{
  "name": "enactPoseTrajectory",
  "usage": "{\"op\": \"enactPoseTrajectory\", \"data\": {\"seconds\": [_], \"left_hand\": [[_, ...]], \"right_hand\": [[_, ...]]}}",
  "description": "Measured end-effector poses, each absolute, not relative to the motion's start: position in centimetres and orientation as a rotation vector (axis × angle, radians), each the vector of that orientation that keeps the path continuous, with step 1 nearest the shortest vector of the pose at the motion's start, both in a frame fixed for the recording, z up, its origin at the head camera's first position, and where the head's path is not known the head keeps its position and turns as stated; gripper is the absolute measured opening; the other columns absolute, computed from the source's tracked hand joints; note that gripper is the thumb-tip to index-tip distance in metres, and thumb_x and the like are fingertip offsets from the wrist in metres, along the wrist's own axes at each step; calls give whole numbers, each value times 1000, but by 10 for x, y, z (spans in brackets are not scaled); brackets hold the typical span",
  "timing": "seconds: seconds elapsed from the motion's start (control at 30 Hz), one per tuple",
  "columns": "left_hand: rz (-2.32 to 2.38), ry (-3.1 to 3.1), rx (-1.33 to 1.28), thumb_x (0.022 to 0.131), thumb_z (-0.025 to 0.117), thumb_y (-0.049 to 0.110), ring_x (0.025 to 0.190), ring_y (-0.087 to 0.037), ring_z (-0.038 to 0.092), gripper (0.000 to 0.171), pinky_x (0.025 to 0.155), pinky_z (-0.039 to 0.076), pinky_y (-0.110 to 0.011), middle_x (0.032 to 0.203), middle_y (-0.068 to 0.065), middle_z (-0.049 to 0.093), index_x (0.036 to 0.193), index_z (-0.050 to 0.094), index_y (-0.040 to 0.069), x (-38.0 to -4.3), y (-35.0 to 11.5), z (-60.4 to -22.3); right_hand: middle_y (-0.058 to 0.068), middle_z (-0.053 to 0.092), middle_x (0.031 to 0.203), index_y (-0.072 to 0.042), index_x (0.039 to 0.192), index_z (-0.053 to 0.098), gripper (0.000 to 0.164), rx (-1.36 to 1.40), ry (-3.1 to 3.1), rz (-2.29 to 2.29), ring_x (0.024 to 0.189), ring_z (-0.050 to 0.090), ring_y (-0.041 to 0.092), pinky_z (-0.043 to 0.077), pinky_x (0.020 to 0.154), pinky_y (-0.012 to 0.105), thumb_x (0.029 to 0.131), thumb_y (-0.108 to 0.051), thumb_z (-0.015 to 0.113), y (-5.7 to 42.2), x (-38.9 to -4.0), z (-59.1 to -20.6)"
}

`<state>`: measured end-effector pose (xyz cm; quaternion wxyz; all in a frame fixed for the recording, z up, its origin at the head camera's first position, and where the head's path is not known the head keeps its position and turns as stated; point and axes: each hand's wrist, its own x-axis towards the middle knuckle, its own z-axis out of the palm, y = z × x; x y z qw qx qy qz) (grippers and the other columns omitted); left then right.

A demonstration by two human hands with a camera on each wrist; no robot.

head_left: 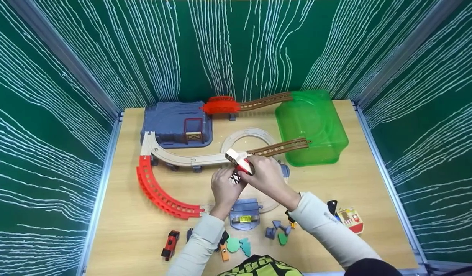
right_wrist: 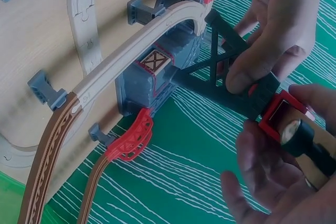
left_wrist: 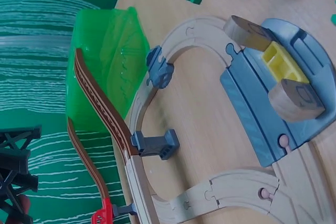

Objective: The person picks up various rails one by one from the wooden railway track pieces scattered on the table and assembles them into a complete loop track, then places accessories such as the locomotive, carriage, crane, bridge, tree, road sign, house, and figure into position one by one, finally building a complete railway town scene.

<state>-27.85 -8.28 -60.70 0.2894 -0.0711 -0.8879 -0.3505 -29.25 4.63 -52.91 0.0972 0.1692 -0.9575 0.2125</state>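
Note:
Above the middle of the track, both hands work on a toy structure. My left hand (head_left: pixel 223 189) grips a dark lattice tower frame (right_wrist: pixel 210 80), its thumb laid along one beam. The same lattice shows at the left edge of the left wrist view. My right hand (head_left: pixel 267 174) holds a wooden toy block with a red frame (right_wrist: pixel 269 116) and a black lamp-like part (right_wrist: pixel 304 139). In the right wrist view the red frame meets the lattice's end; whether they are joined I cannot tell. Fingers hide part of both pieces.
Wooden track (head_left: pixel 209 159), red curved track (head_left: pixel 153 188) and brown ramps (head_left: pixel 276 147) surround the hands. A grey tunnel base (head_left: pixel 167 122) stands back left, a green bin (head_left: pixel 312 153) back right. Near the front lie a red toy train (head_left: pixel 170 245), small pieces (head_left: pixel 233 244) and a toy house (head_left: pixel 351 220).

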Motion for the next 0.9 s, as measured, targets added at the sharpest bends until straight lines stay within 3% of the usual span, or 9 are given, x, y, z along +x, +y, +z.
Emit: {"op": "enactPoseTrajectory", "data": {"seconds": [0.3,0.6,0.73,0.9], "left_hand": [[-956,-2383,-186,63,69,29,79,-17,61,28,82,43,-40,80,-2,66,82,66,10,-281,-88,-603],[-961,-2346,-172,62,70,29,70,-15,60,23,80,44,-38,74,1,65,77,65,12,-292,-98,-598],[-915,-2344,-163,62,69,30,68,-15,60,23,78,44,-37,73,2,65,76,64,12,-297,-105,-598],[-933,-2341,-129,63,71,36,69,-16,61,31,81,43,-42,74,1,66,78,66,11,-303,-119,-598]], "right_hand": [[-6,52,60,-17,70,57,21,606,-2812,652,52,44,12,34,46,30,69,-37,65,41,-303,-528],[-8,53,62,-18,72,60,21,664,-2783,658,54,47,12,37,46,31,69,-38,65,32,-315,-521],[-7,53,62,-17,76,61,29,684,-2809,627,56,47,12,37,49,32,68,-44,66,28,-320,-519],[-2,60,74,-15,94,65,45,692,-2811,689,64,50,13,39,50,31,68,-51,65,28,-322,-517]]}}
